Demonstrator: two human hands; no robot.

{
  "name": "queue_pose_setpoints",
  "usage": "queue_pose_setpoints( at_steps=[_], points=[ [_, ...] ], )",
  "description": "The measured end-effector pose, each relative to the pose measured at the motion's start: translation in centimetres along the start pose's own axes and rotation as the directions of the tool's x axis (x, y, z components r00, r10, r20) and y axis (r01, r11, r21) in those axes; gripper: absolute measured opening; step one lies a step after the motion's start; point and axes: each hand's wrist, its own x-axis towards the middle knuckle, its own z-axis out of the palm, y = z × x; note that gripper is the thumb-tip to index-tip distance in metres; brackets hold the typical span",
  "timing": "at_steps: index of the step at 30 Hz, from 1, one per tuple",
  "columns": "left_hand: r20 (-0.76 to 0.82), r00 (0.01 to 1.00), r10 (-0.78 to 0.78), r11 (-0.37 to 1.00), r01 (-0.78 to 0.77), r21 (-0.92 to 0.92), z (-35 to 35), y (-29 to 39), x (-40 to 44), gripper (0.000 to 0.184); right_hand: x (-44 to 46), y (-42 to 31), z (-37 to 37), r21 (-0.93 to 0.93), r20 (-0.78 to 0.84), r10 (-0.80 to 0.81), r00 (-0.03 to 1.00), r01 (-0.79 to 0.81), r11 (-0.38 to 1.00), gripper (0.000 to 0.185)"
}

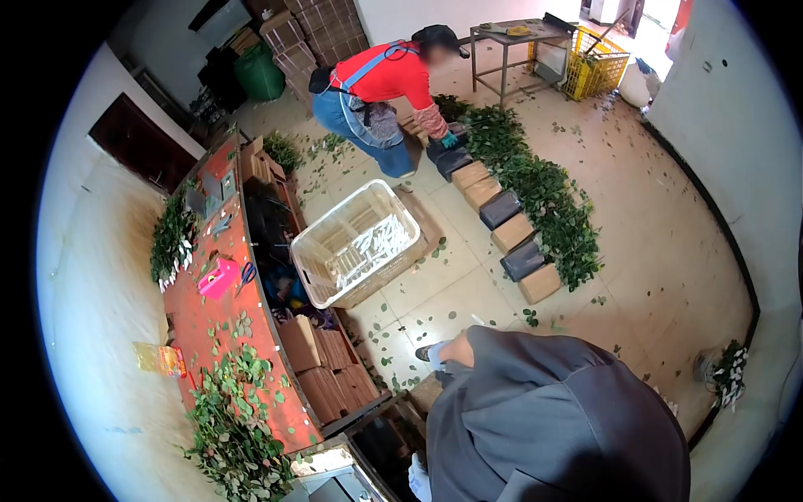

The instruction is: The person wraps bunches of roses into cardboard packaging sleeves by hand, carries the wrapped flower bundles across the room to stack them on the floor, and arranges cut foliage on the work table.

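Observation:
At the bottom edge, beside the dark grey clothing [552, 410], a small white shape [418, 478] looks like my left hand in a glove; its fingers and anything they hold cannot be made out. My right hand is not in view. A light-coloured crate [358, 243] with white pieces inside stands on the floor ahead. Beyond it, a person in a red top [410, 79] bends over a row of black and brown wrapped blocks [500, 209], one teal-gloved hand [449, 140] on a black block. Leafy green stems [544, 197] lie along the row.
On the left runs a red-topped table [196, 314] with cut stems [238, 418], a pink item [219, 278] and scissors [248, 274]. Flattened cardboard [322, 360] sits beneath. A metal table [523, 35] and yellow basket [595, 65] stand at the back; a flower bucket [707, 368] is right.

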Motion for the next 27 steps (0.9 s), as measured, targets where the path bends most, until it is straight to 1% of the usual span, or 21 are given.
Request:
queue_pose_setpoints(
  at_steps=[1,3,4,5,6,8,9,11,12,14,16,17,19,21,23,25,26,27],
  points=[
    [0.001,1.000,0.001,1.000,-0.001,0.002,0.1,-0.1,-0.1,0.065,2.0,-0.1,2.2,0.046,-0.147,0.147,0.978,-0.142,0.989,0.042],
    [0.004,1.000,0.006,1.000,-0.006,0.005,0.3,-0.3,-0.4,0.066,1.8,-0.2,2.1,0.113,-0.286,0.295,0.911,-0.274,0.955,0.041],
    [0.003,1.000,0.005,1.000,-0.005,0.005,0.6,-0.5,-0.4,0.066,-0.7,-0.1,-0.6,0.003,-0.185,0.060,0.981,-0.061,0.998,0.039],
    [0.005,1.000,0.005,1.000,-0.005,0.002,0.7,-0.5,-0.5,0.066,-1.5,0.8,-2.3,-0.083,-0.056,-0.171,0.984,0.166,0.983,0.038],
    [0.007,1.000,0.003,1.000,-0.003,0.004,0.8,-0.5,-0.6,0.067,-2.4,1.6,-3.8,-0.085,-0.056,-0.168,0.984,0.163,0.983,0.038],
    [0.011,1.000,0.006,1.000,-0.006,0.001,0.9,-0.6,-1.0,0.067,-1.8,4.2,-5.4,0.059,-0.315,-0.141,0.938,0.168,0.984,0.037],
    [0.012,1.000,0.002,1.000,-0.002,-0.001,1.0,-0.7,-1.1,0.067,-3.1,5.9,-7.0,0.030,-0.343,-0.075,0.936,0.091,0.995,0.037],
    [0.015,1.000,-0.004,1.000,0.004,-0.003,1.4,-0.8,-1.2,0.068,-6.4,10.6,-11.5,-0.229,-0.254,-0.085,0.964,0.025,0.973,0.040],
    [0.017,1.000,-0.006,1.000,0.006,-0.005,1.4,-0.8,-1.2,0.068,-6.7,13.7,-11.6,-0.137,-0.405,-0.025,0.914,-0.034,0.990,0.036],
    [0.021,1.000,-0.010,1.000,0.010,-0.008,1.6,-0.9,-1.4,0.069,-7.0,18.0,-12.3,0.105,-0.470,0.235,0.851,-0.210,0.972,0.033],
    [0.024,1.000,-0.014,1.000,0.014,-0.010,1.7,-0.8,-1.5,0.069,-6.7,20.9,-12.6,0.154,-0.496,0.303,0.814,-0.261,0.953,0.034],
    [0.028,0.999,-0.015,1.000,0.015,-0.010,1.8,-0.9,-1.5,0.070,-9.6,20.1,-13.3,0.367,-0.521,0.422,0.742,-0.252,0.895,0.038],
    [0.035,0.999,-0.015,1.000,0.016,-0.011,2.0,-0.9,-1.4,0.070,-12.8,19.0,-14.5,0.563,-0.513,0.543,0.664,-0.217,0.797,0.043],
    [0.038,0.999,-0.015,1.000,0.016,-0.014,2.1,-0.6,-1.2,0.071,-14.0,18.5,-16.6,0.660,-0.695,0.600,0.396,0.020,0.751,0.054],
    [0.042,0.999,-0.021,1.000,0.021,-0.019,2.1,-0.5,-0.9,0.072,-15.7,18.9,-20.9,0.678,-0.691,0.631,0.351,0.015,0.735,0.061],
    [0.044,0.999,-0.030,0.999,0.031,-0.024,2.1,-0.2,-0.4,0.072,-17.9,18.9,-25.0,0.725,-0.662,0.670,0.337,0.062,0.686,0.070],
    [0.044,0.998,-0.034,0.999,0.035,-0.026,1.9,-0.1,-0.2,0.073,-18.3,18.9,-26.7,0.722,-0.664,0.665,0.343,0.061,0.689,0.070],
    [0.047,0.998,-0.038,0.999,0.039,-0.025,1.8,0.2,0.3,0.073,-18.5,18.9,-28.2,0.730,-0.659,0.680,0.322,0.057,0.681,0.073]
  ],
)
